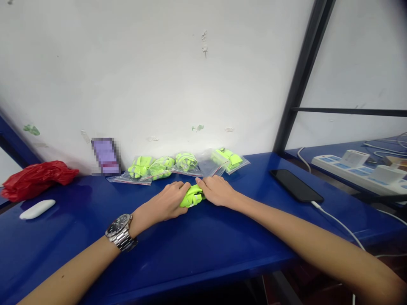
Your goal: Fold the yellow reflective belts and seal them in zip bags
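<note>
Between my hands is a folded neon-yellow reflective vest [193, 196], low over the blue table. My left hand [173, 199], below a metal wristwatch, wraps round its left end. The fingers of my right hand [218, 190] are closed on the right end, thumb on top. Only the middle of the bundle shows; its ends are hidden by my hands. Just beyond lie clear zip bags with similar yellow bundles, one bag [187, 163] right behind the vest and another [227, 159] to the right. More bagged bundles [141, 166] lie to the left.
The blue table [222, 245] runs up to a white wall. At the left are a red plastic bag [38, 178], a white oval case [37, 209] and an upright phone [106, 156]. A black phone [295, 185] with a white cable lies right, near a power strip [362, 169] and dark frame post [302, 80].
</note>
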`<state>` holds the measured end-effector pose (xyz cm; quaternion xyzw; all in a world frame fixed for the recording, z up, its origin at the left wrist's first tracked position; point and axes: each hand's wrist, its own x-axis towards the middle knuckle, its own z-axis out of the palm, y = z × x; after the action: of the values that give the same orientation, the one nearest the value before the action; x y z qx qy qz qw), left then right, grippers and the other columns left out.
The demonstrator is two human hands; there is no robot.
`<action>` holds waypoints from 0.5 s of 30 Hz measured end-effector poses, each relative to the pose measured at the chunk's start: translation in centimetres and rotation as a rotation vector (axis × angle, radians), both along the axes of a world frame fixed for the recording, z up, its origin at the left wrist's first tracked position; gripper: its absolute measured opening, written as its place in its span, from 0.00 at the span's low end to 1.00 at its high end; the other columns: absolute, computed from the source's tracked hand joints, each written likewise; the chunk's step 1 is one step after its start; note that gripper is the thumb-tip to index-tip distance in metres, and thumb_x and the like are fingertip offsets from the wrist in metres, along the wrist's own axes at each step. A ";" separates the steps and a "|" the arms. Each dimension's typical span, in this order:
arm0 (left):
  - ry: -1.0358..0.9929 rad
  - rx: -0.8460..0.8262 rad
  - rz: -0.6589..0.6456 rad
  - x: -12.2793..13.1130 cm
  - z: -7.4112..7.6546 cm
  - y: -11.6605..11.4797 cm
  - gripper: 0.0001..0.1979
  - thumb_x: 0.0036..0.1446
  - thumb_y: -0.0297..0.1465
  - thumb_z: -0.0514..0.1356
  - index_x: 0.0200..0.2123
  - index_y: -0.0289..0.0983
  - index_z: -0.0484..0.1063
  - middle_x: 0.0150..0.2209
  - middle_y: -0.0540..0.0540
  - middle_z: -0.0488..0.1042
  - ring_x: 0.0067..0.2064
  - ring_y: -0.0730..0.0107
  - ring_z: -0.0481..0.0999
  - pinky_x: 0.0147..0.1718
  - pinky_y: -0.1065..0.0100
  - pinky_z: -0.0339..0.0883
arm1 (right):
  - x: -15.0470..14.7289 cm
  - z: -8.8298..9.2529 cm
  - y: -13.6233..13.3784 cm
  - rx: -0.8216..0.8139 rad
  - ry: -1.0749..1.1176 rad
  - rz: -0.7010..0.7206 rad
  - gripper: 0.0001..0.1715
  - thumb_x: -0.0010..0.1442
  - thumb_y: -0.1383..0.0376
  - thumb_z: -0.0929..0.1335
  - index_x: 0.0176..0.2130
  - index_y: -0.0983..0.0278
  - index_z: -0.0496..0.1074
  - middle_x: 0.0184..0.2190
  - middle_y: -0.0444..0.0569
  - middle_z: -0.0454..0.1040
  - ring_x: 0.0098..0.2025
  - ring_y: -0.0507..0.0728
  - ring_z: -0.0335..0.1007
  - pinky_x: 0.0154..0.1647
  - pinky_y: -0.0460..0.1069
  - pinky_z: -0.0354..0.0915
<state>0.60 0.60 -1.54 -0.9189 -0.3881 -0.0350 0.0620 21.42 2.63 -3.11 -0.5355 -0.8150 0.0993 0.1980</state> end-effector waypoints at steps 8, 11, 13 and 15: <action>-0.425 -0.136 0.048 -1.2 1.0 1.0 0.13 0.58 0.36 0.55 0.44 0.35 0.67 0.32 0.49 0.73 0.29 0.69 0.70 0.30 0.69 0.61 | -0.1 0.0 -1.2 0.139 0.291 0.213 0.44 0.65 0.43 0.57 0.67 0.69 0.47 0.63 0.66 0.57 0.64 0.68 0.56 0.59 0.61 0.56; -0.594 -0.236 0.092 -1.5 1.1 0.8 0.15 0.57 0.41 0.58 0.41 0.35 0.68 0.31 0.50 0.73 0.28 0.71 0.69 0.28 0.71 0.62 | -0.4 -0.2 -1.1 0.100 0.373 0.306 0.53 0.59 0.42 0.64 0.68 0.69 0.43 0.67 0.65 0.49 0.68 0.69 0.47 0.64 0.64 0.50; -0.675 -0.333 0.099 -1.4 1.0 0.4 0.16 0.56 0.42 0.59 0.39 0.34 0.69 0.31 0.50 0.73 0.29 0.71 0.70 0.27 0.72 0.63 | -0.4 -0.1 -1.1 0.068 0.459 0.299 0.53 0.56 0.43 0.67 0.67 0.67 0.49 0.64 0.64 0.57 0.65 0.69 0.54 0.61 0.64 0.55; -0.743 -0.438 0.077 -1.2 0.9 0.1 0.16 0.56 0.42 0.60 0.40 0.34 0.69 0.31 0.49 0.74 0.30 0.70 0.70 0.28 0.72 0.64 | -0.4 0.1 -1.2 0.044 0.548 0.284 0.50 0.52 0.44 0.71 0.63 0.65 0.57 0.56 0.61 0.68 0.57 0.68 0.65 0.55 0.61 0.62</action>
<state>-0.57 0.65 -0.66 -0.8202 -0.4165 -0.2779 -0.2768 20.98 1.39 -2.96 -0.3649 -0.7999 0.2491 0.4062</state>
